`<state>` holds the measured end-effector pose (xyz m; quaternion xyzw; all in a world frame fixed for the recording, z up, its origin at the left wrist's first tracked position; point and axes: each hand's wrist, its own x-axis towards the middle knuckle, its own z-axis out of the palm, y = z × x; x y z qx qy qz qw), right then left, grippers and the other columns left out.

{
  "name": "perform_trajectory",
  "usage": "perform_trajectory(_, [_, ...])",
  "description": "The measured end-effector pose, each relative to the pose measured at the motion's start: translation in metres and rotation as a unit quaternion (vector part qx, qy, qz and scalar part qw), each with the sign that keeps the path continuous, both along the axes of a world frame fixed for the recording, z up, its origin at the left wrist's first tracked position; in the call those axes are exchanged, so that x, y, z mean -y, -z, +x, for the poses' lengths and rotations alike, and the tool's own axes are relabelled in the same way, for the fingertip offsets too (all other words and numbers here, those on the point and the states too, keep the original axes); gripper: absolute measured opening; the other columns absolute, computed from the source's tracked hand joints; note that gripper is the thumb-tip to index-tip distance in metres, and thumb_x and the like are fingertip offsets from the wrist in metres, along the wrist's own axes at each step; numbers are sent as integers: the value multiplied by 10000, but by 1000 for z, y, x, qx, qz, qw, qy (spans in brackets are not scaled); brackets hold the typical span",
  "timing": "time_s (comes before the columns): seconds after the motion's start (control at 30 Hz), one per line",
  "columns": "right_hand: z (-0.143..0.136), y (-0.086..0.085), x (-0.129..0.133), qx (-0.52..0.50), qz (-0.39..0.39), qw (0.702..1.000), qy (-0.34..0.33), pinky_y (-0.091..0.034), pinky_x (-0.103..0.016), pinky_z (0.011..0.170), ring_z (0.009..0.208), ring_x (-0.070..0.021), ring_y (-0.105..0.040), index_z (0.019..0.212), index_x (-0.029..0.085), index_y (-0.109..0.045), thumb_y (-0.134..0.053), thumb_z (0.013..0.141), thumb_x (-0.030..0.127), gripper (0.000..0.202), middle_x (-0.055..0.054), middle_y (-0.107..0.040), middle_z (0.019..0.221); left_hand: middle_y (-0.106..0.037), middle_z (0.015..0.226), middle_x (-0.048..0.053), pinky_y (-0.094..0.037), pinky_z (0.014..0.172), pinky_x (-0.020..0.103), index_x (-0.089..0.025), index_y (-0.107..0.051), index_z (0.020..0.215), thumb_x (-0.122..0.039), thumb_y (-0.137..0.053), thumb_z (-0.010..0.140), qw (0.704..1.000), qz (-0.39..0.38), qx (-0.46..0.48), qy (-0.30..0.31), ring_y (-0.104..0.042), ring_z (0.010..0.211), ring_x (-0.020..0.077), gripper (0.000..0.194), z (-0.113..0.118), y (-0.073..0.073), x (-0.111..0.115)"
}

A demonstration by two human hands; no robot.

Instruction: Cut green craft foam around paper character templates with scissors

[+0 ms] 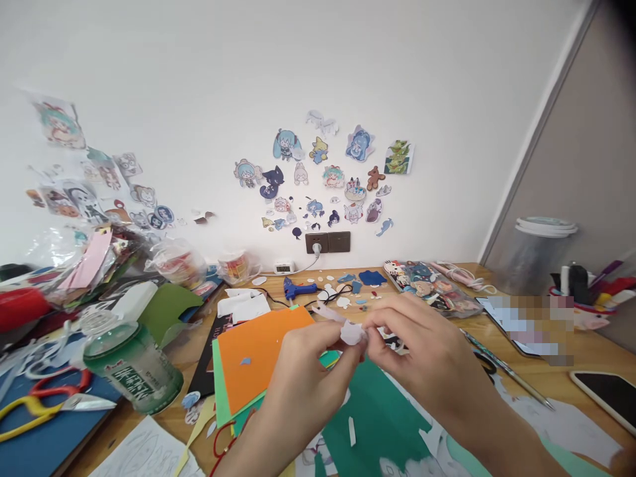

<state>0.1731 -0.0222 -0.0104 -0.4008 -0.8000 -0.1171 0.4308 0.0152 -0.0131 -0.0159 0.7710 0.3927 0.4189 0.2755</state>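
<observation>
Between my two hands is a small white paper cutout point(351, 333) with a pointed top edge. My left hand point(311, 371) pinches it from the left between thumb and fingers. The fingertips of my right hand point(420, 348) are closed on its right edge, partly hidden behind the cutout. A pale strip point(330, 313) sticks up behind my left fingers; I cannot tell whether it joins the cutout. Below the hands lies a dark green sheet point(375, 414), with a narrow white scrap point(352, 430) on it. Orange paper point(261, 351) lies left of my left hand.
A blue glue gun point(298, 289) lies at the back among small paper cutouts. Left are a green-lidded jar point(134, 364) and yellow-handled scissors point(54, 407). A pen point(511, 371), a phone point(606, 397) and a pouch of cutouts point(432, 288) lie right. Stickers cover the wall.
</observation>
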Motion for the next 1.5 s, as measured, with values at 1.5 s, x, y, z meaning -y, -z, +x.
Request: perform_trajectory(1.5, [-5,0,4,-63,14,997,-35,-401,-257,832,840,-133,-565,863,153,-610,-563,875,83,85,-14,-637,858,-644,655,-41,-413,544,148,-187,-544,654,-195,-518,878,996,-15,88,-8,-586,633,84,226,1,3,-4])
